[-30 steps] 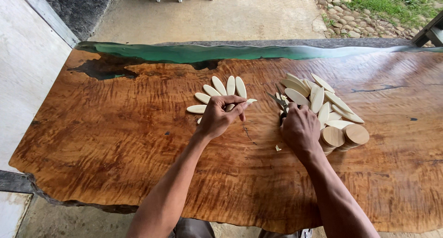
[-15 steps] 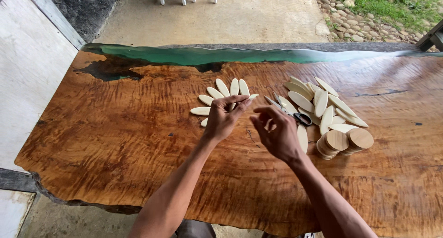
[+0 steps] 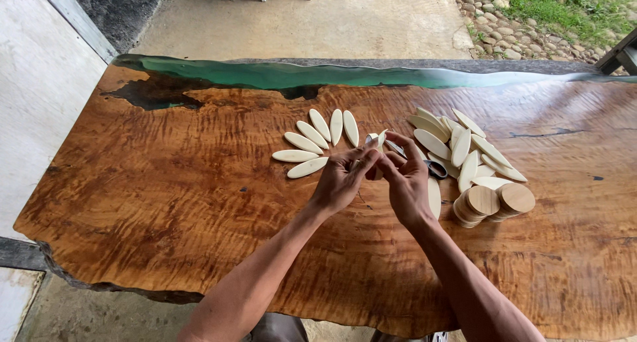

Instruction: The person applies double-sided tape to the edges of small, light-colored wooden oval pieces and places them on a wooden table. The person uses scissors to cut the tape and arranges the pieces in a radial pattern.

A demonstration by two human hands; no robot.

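Both your hands have come together above the tabletop [image 3: 133,203] since a second ago. Your left hand [image 3: 340,181] and right hand [image 3: 406,179] are pinching one pale slip [image 3: 379,139] between the fingertips, both closed on it. It is hovering between the fanned slips [image 3: 312,139] and the loose pile [image 3: 464,149], near the wooden discs [image 3: 494,201].
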